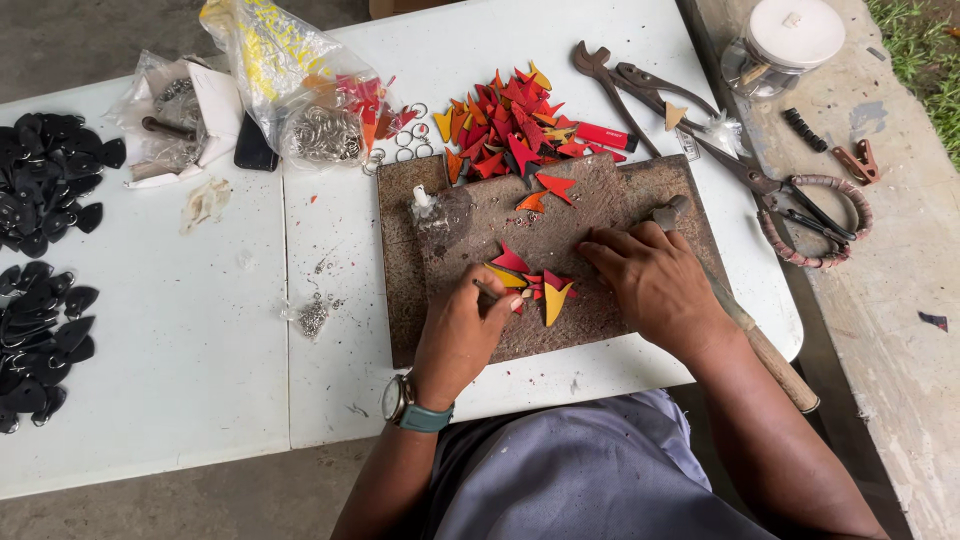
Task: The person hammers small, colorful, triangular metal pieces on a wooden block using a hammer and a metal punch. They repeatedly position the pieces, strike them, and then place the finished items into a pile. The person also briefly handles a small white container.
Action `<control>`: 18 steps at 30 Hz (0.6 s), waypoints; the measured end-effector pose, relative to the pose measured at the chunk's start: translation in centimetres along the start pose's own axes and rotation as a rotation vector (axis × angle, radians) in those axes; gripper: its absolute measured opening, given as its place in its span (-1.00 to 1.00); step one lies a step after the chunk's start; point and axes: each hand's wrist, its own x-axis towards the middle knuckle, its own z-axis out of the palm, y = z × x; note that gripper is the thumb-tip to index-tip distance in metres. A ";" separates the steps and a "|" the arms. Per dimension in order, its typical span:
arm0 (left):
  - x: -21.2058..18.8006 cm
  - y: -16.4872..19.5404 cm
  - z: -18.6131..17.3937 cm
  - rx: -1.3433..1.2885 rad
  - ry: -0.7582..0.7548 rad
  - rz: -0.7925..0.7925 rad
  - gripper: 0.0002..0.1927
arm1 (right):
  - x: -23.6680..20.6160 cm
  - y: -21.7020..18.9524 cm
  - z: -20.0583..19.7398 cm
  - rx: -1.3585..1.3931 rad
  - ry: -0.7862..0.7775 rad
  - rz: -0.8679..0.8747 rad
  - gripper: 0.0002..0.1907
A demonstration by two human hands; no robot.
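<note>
Work is under way on a worn brown board point(600, 215) lying on the white counter point(180, 400). A small cluster of pointed leather pieces point(530, 283) in red, yellow and orange sits on the board between the two hands.

The left hand point(458, 335) is closed around a thin metal punch point(488, 290), its tip set against the cluster. The right hand point(655, 280) lies flat on the board, fingers together and pressing down just right of the cluster, holding nothing. A hammer point(745, 330) lies under the right forearm, its head beside the right hand and its wooden handle running off the counter edge; it is not gripped.

State of progress, judged from the layout: a large heap of coloured pieces point(510, 130) lies at the far edge of the board, with only a few brought forward. I cannot tell whether any piece in the heap or the cluster already carries a hole; the view is too coarse. Metal rings point(325, 135) sit in a clear bag point(280, 70) and loose beside it, none visibly fitted to a coloured piece. Piles of black leather pieces point(45, 260) lie at the far left, well apart from the hands.

Pliers and shears point(700, 130) rest to the right, untouched.
</note>
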 end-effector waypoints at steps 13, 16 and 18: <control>0.6 0.1 -2.0 -0.197 -0.227 -0.078 -0.78 | 0.9 0.6 -0.1 0.302 -0.070 -0.053 -0.58; 1.9 0.5 -1.2 -0.272 -0.227 -0.018 -0.82 | 0.3 0.8 -0.5 0.392 -0.020 0.031 -0.63; 3.2 0.9 -0.2 -0.139 -0.225 0.087 -0.85 | -1.0 1.4 -1.1 0.386 -0.001 0.165 -0.61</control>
